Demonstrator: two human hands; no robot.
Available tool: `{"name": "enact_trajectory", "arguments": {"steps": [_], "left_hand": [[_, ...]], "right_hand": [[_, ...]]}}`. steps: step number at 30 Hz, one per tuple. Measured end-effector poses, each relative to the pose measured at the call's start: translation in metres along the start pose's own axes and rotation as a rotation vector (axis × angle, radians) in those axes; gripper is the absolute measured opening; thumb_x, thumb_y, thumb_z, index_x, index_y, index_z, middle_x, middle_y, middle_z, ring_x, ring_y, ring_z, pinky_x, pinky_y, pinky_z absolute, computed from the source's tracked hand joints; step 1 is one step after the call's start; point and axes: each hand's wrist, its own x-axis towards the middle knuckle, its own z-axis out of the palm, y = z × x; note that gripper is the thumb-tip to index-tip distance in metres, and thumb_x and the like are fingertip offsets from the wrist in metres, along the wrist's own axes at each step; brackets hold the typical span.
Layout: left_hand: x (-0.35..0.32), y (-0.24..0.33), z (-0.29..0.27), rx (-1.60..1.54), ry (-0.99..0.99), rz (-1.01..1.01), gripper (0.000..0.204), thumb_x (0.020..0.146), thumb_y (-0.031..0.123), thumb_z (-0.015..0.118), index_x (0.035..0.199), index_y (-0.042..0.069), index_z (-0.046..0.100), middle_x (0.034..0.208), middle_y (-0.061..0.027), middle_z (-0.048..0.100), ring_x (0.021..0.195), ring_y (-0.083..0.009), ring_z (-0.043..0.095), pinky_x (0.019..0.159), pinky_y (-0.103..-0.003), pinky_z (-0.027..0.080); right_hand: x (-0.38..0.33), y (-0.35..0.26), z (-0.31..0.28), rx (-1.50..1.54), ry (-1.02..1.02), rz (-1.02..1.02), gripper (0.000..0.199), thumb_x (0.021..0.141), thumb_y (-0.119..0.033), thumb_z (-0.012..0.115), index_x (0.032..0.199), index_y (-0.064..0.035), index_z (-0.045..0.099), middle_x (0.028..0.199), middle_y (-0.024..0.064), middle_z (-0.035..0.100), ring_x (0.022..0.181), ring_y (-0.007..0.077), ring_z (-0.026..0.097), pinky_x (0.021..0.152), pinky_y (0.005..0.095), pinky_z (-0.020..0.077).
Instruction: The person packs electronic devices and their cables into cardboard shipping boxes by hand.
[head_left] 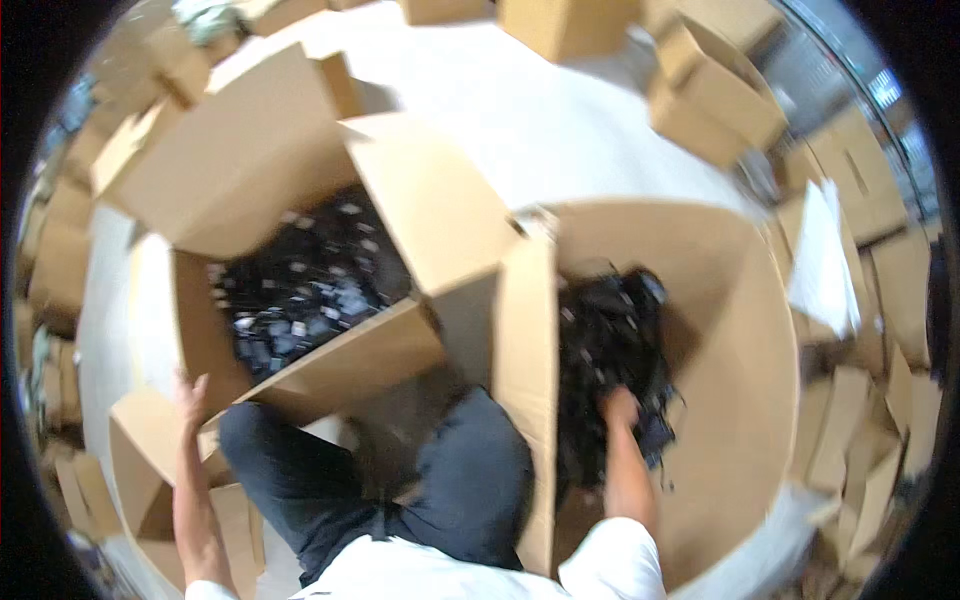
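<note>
Your right hand (622, 408) is digging into the black bundle (610, 350) in the big box (740, 330) at 3 o'clock (fingers hidden, grip unclear). It looks soft, light, tangly; grab a thick clump. Your left hand (188, 392) is resting flat, fingers apart, on a box flap (140, 430).
</note>
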Motion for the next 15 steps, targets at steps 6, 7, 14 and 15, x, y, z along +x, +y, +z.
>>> {"name": "enact_trajectory", "arguments": {"steps": [6, 7, 14, 15], "left_hand": [[-0.031, 0.061, -0.002, 0.175, 0.17, -0.094, 0.087, 0.086, 0.029, 0.072, 0.152, -0.005, 0.028, 0.145, -0.0334, 0.043, 0.137, -0.0438, 0.042, 0.116, -0.046, 0.034], [-0.032, 0.07, -0.013, 0.141, 0.225, -0.118, 0.087, 0.086, 0.029, 0.072, 0.152, -0.005, 0.028, 0.145, -0.0334, 0.043, 0.137, -0.0438, 0.042, 0.116, -0.046, 0.034], [-0.042, 0.075, -0.018, 0.089, 0.224, -0.095, 0.082, 0.086, 0.028, 0.071, 0.148, -0.008, 0.031, 0.139, -0.0317, 0.048, 0.132, -0.043, 0.046, 0.112, -0.045, 0.039], [-0.048, 0.071, -0.029, 0.104, 0.197, -0.111, 0.082, 0.086, 0.029, 0.07, 0.147, -0.008, 0.031, 0.139, -0.0314, 0.048, 0.131, -0.0428, 0.047, 0.112, -0.045, 0.039]], "right_hand": [[-0.061, 0.035, -0.019, 0.058, -0.039, 0.191, 0.033, 0.096, -0.032, 0.061, 0.116, -0.0061, 0.066, 0.115, 0.0189, 0.07, 0.105, 0.0366, 0.068, 0.088, 0.0492, 0.055], [-0.061, 0.046, -0.017, 0.147, 0.031, 0.123, 0.039, 0.085, -0.039, 0.072, 0.105, -0.0062, 0.072, 0.11, 0.019, 0.071, 0.101, 0.0367, 0.068, 0.085, 0.0458, 0.0548], [-0.027, 0.12, -0.115, 0.246, -0.114, -0.353, 0.063, 0.084, -0.034, 0.076, 0.131, 0.0045, 0.058, 0.129, 0.0224, 0.064, 0.119, 0.0382, 0.06, 0.1, 0.0446, 0.0479], [-0.034, 0.109, -0.147, 0.303, -0.092, -0.419, 0.058, 0.088, -0.029, 0.074, 0.133, 0.0037, 0.058, 0.129, 0.0211, 0.064, 0.119, 0.0377, 0.06, 0.101, 0.0437, 0.0475]]}}
